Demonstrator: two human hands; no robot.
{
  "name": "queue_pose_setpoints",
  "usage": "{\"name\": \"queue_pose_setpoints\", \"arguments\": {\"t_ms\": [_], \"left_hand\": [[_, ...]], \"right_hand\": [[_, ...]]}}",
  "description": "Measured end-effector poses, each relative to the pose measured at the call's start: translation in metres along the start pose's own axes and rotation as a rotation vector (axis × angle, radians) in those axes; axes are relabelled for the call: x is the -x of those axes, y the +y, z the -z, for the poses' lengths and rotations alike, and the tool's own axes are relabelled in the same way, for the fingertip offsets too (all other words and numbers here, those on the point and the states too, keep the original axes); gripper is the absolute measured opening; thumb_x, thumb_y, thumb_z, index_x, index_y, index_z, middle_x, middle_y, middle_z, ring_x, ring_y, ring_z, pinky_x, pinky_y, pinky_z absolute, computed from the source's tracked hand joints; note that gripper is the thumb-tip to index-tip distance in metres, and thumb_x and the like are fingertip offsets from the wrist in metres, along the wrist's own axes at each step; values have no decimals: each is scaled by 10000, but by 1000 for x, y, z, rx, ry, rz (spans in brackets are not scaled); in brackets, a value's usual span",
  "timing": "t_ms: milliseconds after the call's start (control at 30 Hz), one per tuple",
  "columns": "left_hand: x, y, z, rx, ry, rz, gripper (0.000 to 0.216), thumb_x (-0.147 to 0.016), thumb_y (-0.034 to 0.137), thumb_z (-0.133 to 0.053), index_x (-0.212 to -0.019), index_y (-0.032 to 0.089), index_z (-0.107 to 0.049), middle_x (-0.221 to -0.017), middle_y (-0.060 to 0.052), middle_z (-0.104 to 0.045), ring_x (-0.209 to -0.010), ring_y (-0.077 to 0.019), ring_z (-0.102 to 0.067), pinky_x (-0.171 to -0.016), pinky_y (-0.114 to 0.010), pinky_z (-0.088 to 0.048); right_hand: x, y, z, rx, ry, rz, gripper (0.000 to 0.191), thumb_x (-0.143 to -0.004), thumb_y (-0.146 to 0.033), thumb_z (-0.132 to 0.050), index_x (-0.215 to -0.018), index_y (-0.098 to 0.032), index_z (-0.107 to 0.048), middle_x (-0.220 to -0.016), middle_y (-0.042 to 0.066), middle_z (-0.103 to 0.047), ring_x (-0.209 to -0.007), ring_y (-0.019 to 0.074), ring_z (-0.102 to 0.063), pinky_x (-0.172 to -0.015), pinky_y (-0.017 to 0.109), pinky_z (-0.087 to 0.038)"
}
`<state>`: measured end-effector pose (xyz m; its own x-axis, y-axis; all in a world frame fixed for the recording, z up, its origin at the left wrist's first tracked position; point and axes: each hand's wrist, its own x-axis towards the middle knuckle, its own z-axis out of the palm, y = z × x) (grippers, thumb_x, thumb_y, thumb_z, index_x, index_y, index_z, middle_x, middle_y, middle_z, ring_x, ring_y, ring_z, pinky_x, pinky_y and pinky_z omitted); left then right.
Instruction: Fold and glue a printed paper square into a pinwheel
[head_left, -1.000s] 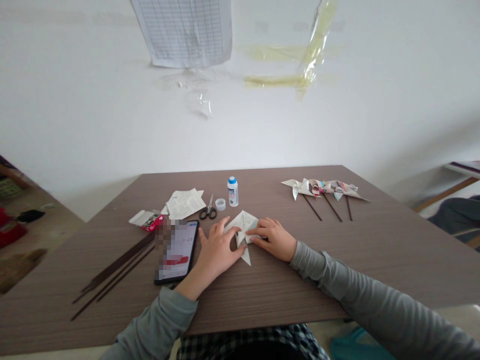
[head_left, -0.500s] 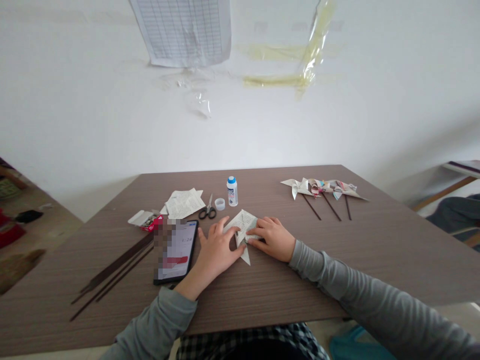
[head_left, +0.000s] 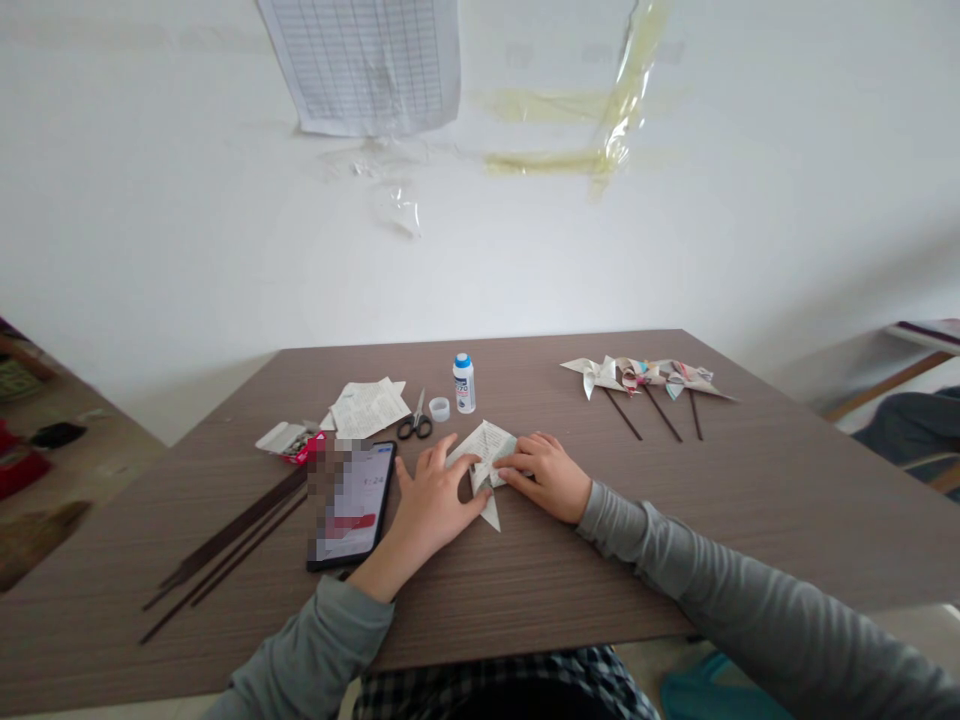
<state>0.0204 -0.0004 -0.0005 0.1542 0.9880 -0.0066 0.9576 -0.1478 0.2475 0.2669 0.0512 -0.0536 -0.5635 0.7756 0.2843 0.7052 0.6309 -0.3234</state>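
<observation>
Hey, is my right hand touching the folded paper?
Touching. The head view shows the right hand with fingertips on the right side of the folded paper.

Left hand (head_left: 435, 495) splayed, right hand (head_left: 553, 478) loosely curled, both palm-down.

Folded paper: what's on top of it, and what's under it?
The left hand and right hand touch the folded paper from above, hiding parts of it. Table shows around it; anything directly beneath is covered.
</observation>
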Motion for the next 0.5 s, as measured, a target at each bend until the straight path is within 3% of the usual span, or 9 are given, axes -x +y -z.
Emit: {"name": "queue_pose_setpoints", "arguments": {"t_ms": [133, 300, 500], "left_hand": [[0, 0, 0, -6, -17, 10, 467, -1177, 389, -868, -1643, 370, -881, -2065, -167, -565, -1904, -501, -530, -1540, -1002, -299], [0, 1, 0, -8, -7, 16, 436, -1172, 429, -870, -1606, 390, -890, -2049, -138, -583, -1883, -488, -555, -1551, -970, -315], [0, -2, -3, 11, 15, -7, 434, -1152, 427, -874, -1582, 368, -899, -2018, -164, -616, -1842, -504, -577, -1530, -974, -343]], "right_hand": [[0, -4, 2, 0, -14, -28, 373, -1344, -483, -720, -1607, -351, -949, -1278, 123, -901, -1263, 327, -818, -1353, 616, -596], [-1, -11, 3, 53, -46, -37, 359, -1325, -525, -757, -1593, -399, -960, -1285, 127, -877, -1295, 352, -787, -1410, 697, -543], [-4, -16, 6, 101, -71, -43, 345, -1315, -551, -777, -1561, -401, -967, -1291, 130, -860, -1316, 361, -760, -1410, 696, -546]]}}
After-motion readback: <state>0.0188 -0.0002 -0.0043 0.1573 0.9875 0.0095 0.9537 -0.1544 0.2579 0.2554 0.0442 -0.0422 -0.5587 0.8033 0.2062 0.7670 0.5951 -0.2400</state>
